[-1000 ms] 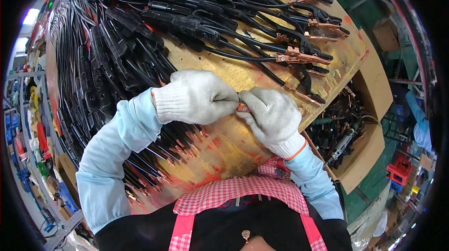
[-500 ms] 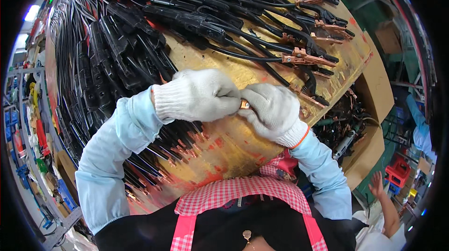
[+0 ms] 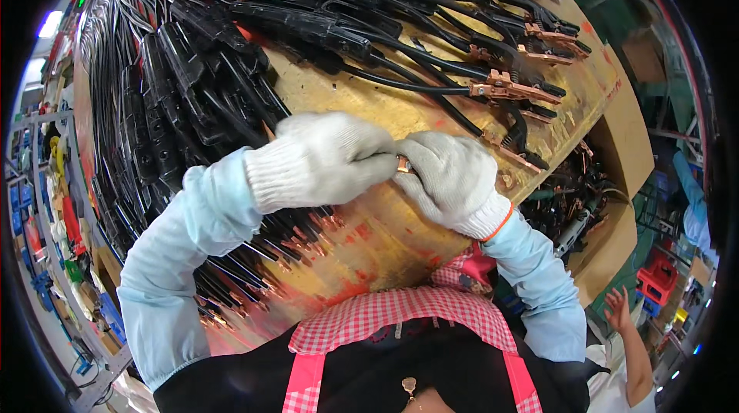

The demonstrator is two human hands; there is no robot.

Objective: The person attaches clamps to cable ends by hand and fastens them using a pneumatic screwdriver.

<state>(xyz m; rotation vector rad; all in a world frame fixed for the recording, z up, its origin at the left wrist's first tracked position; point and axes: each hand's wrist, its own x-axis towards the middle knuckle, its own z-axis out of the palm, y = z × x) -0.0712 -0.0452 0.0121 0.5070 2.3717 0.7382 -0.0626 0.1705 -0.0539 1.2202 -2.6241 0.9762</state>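
Pinches a small copper piece (image 3: pixel 403 165) between the gloved thumb and fingers of the right hand (image 3: pixel 450 182), clamped on it above the bare middle of the table (image 3: pixel 400 251). Shows only a short bit of metal between the two gloves: reddish-brown, shiny, with a bright glint; too covered for telling the full shape. Meets it from the table's left side with the left hand (image 3: pixel 323 159), thumb and fingers bunched together at the piece; cannot tell with how firm a hold, with the tips hidden.

Holds both hands level over the table, turned inward, backs of the gloves up, touching or almost touching at the fingers. Bends the left elbow wide at the table's near left, the right one at its near right, both in light blue sleeves (image 3: pixel 219 201). Wears a pink checked apron (image 3: pixel 408 317) at the table's near edge.

Farther out, shows black handles (image 3: pixel 308 28) and cables (image 3: pixel 112 74) heaped across the table's left and far parts, copper clamps (image 3: pixel 508 88) toward its right edge, and a cardboard box (image 3: pixel 627 136) of metal parts (image 3: pixel 570 217) just beyond that edge.
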